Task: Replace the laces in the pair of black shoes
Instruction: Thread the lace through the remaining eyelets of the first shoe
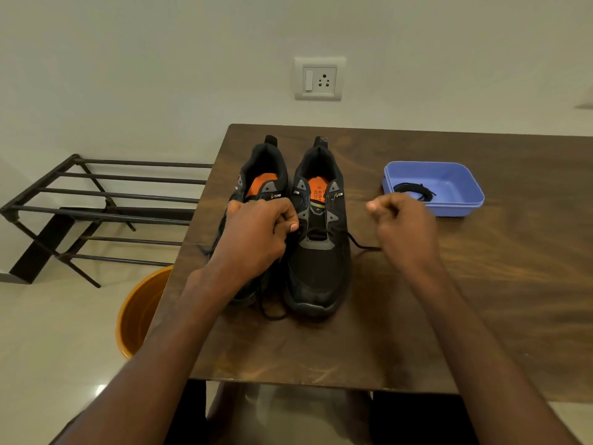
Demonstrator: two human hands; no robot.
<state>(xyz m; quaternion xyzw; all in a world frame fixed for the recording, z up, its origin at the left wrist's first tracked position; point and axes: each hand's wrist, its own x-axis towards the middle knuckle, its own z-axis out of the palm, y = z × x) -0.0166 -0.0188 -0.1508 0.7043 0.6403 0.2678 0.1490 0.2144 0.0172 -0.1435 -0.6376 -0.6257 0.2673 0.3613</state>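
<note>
Two black shoes with orange insoles stand side by side on the brown table, toes toward me. My left hand lies over the left shoe and pinches one end of a black lace at the lowest eyelets of the right shoe. My right hand, to the right of that shoe, grips the other end and holds it out sideways. More black lace loops on the table between the toes. A coiled black lace lies in the blue tray.
The blue tray sits at the right of the shoes. An orange bucket stands on the floor by the table's left edge. A black metal rack stands farther left against the wall. A wall socket is behind the table.
</note>
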